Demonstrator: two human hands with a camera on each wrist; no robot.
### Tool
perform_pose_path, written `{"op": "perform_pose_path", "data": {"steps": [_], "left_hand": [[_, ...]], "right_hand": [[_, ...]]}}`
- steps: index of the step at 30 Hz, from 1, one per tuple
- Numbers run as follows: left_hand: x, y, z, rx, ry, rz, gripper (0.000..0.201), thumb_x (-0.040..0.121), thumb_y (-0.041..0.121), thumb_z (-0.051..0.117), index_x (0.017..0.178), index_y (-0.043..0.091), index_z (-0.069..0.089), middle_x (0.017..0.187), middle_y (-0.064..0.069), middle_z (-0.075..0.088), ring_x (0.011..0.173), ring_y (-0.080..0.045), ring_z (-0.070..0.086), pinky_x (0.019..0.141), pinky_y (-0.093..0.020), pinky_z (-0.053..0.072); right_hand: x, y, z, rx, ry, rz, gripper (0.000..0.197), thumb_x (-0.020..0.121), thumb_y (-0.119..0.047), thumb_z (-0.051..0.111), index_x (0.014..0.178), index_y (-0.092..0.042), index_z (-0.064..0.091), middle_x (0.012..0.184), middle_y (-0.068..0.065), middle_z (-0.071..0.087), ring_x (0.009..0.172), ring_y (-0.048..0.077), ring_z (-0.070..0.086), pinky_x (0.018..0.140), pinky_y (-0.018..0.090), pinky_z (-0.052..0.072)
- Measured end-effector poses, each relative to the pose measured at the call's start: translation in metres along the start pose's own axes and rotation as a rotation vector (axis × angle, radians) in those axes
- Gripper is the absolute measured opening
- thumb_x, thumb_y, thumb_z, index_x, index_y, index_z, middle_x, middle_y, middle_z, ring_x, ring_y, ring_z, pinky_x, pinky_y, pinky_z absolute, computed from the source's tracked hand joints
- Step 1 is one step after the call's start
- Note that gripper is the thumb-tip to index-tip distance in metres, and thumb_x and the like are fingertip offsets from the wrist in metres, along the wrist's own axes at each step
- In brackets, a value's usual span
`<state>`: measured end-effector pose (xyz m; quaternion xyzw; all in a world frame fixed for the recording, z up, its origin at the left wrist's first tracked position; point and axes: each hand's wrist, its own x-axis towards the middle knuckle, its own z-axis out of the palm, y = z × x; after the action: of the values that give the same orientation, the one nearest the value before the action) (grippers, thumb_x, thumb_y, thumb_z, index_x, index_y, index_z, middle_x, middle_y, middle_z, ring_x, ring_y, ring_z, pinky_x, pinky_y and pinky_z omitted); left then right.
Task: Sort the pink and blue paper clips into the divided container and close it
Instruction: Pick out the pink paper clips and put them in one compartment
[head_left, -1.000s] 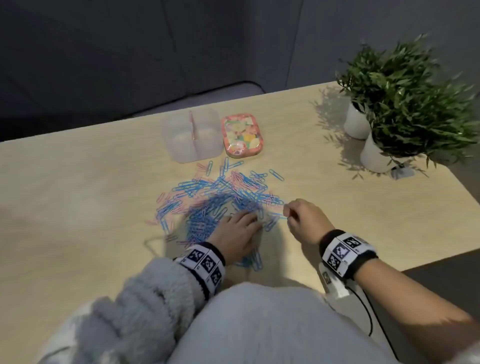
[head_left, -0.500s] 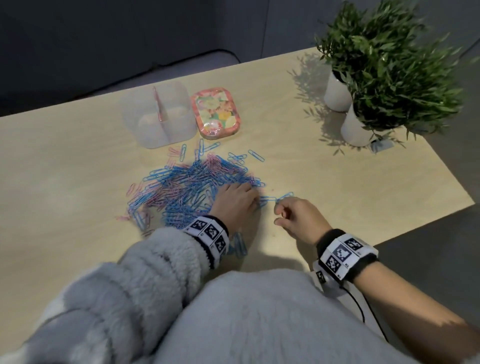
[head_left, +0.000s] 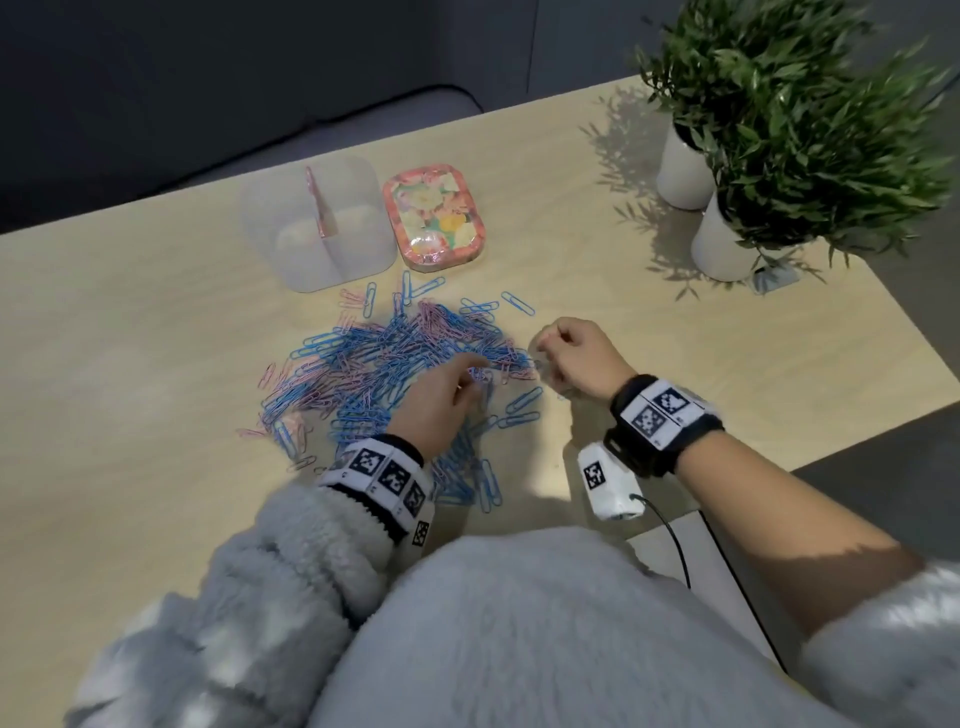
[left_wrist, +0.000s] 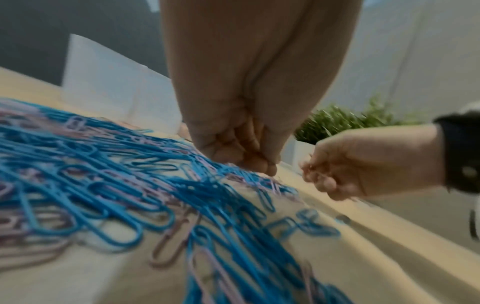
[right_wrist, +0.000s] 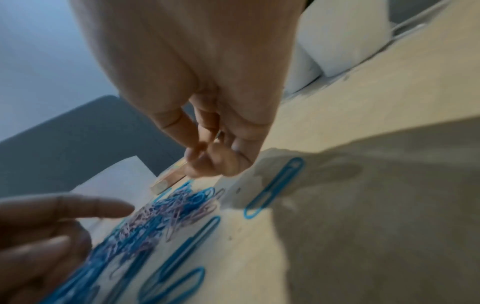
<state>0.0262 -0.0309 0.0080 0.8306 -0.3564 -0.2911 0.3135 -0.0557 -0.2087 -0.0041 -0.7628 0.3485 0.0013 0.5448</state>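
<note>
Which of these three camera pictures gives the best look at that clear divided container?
The head view. There the divided container shows whole, with its pink divider, beside the floral lid. The left wrist view shows only a blurred pale wall of it behind the paper clips; the right wrist view shows just a pale blurred patch.

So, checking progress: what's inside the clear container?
The container shows only a pink divider inside, no clips visible. Frosted walls blur the bottom, so that isn't certain.

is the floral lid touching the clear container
Apart. The head view shows a strip of bare table between the floral lid and the clear divided container.
</note>
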Motion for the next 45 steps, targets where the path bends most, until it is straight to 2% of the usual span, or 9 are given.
{"op": "perform_pose_path", "data": {"steps": [5, 9, 16, 22, 26, 33, 39, 42, 45], "left_hand": [[0.010, -0.003, -0.010, -0.387, -0.021, -0.254, 0.014, 0.095, 0.013, 0.040, 0.086, 0.014, 0.051, 0.068, 0.000, 0.046, 0.060, -0.016, 0.042, 0.058, -0.028, 0.032], [0.020, 0.001, -0.005, -0.252, -0.042, -0.219, 0.028, 0.095, 0.029, 0.046, 0.072, 0.012, 0.044, 0.064, 0.000, 0.040, 0.060, -0.019, 0.039, 0.061, -0.029, 0.031], [0.043, 0.017, 0.015, 0.188, 0.034, -0.014, 0.022, 0.094, 0.013, 0.040, 0.098, 0.004, 0.059, 0.107, -0.016, 0.061, 0.102, -0.031, 0.054, 0.085, -0.037, 0.043], [0.044, 0.016, 0.034, 0.350, 0.044, 0.026, 0.029, 0.086, 0.037, 0.059, 0.098, 0.011, 0.055, 0.107, -0.010, 0.057, 0.104, -0.028, 0.052, 0.084, -0.041, 0.047], [0.041, 0.015, 0.032, 0.352, 0.034, 0.048, 0.024, 0.088, 0.026, 0.057, 0.101, 0.006, 0.056, 0.109, -0.014, 0.053, 0.107, -0.030, 0.050, 0.083, -0.042, 0.044], [0.031, -0.005, 0.016, 0.274, 0.070, 0.127, 0.011, 0.090, 0.014, 0.053, 0.092, 0.003, 0.057, 0.096, -0.016, 0.061, 0.095, -0.033, 0.053, 0.078, -0.044, 0.043], [0.033, 0.003, -0.007, -0.049, 0.057, -0.004, 0.024, 0.097, 0.013, 0.043, 0.114, 0.007, 0.058, 0.089, -0.003, 0.059, 0.079, -0.016, 0.054, 0.075, -0.024, 0.046], [0.038, 0.011, -0.014, -0.294, -0.054, -0.142, 0.023, 0.099, 0.008, 0.035, 0.100, 0.005, 0.057, 0.065, -0.002, 0.045, 0.049, -0.002, 0.046, 0.047, -0.006, 0.037], [0.041, 0.013, -0.017, -0.536, -0.108, -0.261, 0.032, 0.099, 0.009, 0.033, 0.071, 0.009, 0.048, 0.059, -0.004, 0.035, 0.050, -0.012, 0.035, 0.041, -0.012, 0.031]], "right_hand": [[0.010, -0.005, 0.010, -0.383, -0.122, -0.060, 0.017, 0.077, -0.012, 0.070, 0.079, -0.015, 0.053, 0.058, -0.004, 0.044, 0.062, 0.020, 0.044, 0.061, 0.027, 0.032], [0.013, 0.000, -0.006, -0.315, -0.055, 0.006, 0.017, 0.076, -0.012, 0.069, 0.069, -0.018, 0.055, 0.067, 0.005, 0.055, 0.063, 0.021, 0.049, 0.065, 0.028, 0.040], [0.008, 0.007, -0.047, -0.354, 0.165, 0.015, 0.013, 0.080, -0.014, 0.064, 0.071, -0.023, 0.063, 0.072, 0.003, 0.059, 0.073, 0.020, 0.052, 0.072, 0.026, 0.042], [-0.006, 0.010, -0.024, -0.475, 0.085, -0.075, 0.017, 0.076, -0.026, 0.069, 0.094, -0.026, 0.069, 0.063, -0.006, 0.050, 0.073, 0.021, 0.051, 0.069, 0.027, 0.038], [-0.011, 0.008, -0.002, -0.548, 0.036, -0.081, 0.024, 0.078, -0.033, 0.070, 0.101, -0.025, 0.071, 0.091, 0.006, 0.069, 0.094, 0.025, 0.061, 0.076, 0.029, 0.042], [-0.020, 0.021, -0.002, -0.746, 0.009, -0.211, 0.013, 0.090, -0.021, 0.048, 0.092, -0.018, 0.060, 0.099, 0.007, 0.067, 0.093, 0.032, 0.061, 0.074, 0.035, 0.044], [-0.023, 0.030, -0.018, -0.603, 0.005, -0.180, 0.015, 0.089, -0.024, 0.057, 0.101, -0.016, 0.062, 0.090, 0.001, 0.061, 0.093, 0.027, 0.060, 0.078, 0.035, 0.043], [-0.023, 0.028, -0.022, -0.625, -0.027, -0.160, 0.013, 0.083, -0.022, 0.064, 0.096, -0.017, 0.065, 0.086, -0.002, 0.058, 0.093, 0.027, 0.059, 0.079, 0.033, 0.043], [-0.023, 0.025, -0.018, -0.663, -0.052, -0.151, 0.008, 0.083, -0.014, 0.059, 0.077, -0.018, 0.058, 0.085, -0.002, 0.059, 0.089, 0.027, 0.059, 0.075, 0.033, 0.043]]}}
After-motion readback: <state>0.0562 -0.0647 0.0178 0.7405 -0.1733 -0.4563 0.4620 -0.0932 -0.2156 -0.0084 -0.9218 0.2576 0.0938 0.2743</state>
